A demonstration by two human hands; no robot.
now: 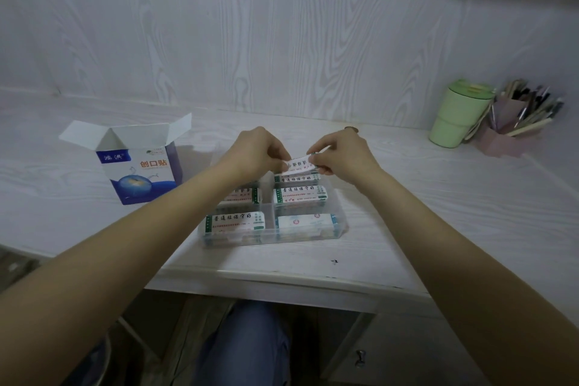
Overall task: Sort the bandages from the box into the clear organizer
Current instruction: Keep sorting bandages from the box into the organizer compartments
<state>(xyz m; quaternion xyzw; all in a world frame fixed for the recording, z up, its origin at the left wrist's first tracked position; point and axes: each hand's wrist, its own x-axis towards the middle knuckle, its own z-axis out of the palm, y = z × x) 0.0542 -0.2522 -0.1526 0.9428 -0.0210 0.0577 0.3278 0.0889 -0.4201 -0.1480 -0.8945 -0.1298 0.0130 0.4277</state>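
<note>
Both hands, left hand [261,150] and right hand [341,155], pinch one flat white paper-wrapped bandage [299,163] | long axis left-right | over clear plastic compartmented organizer [343,222] far side | open blue-white cardboard box [141,166] upright toward bench's left.

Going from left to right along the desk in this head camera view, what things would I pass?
Open bandage box → clear organizer, with both hands pinching a bandage above it → green cup → pink pen holder.
</note>
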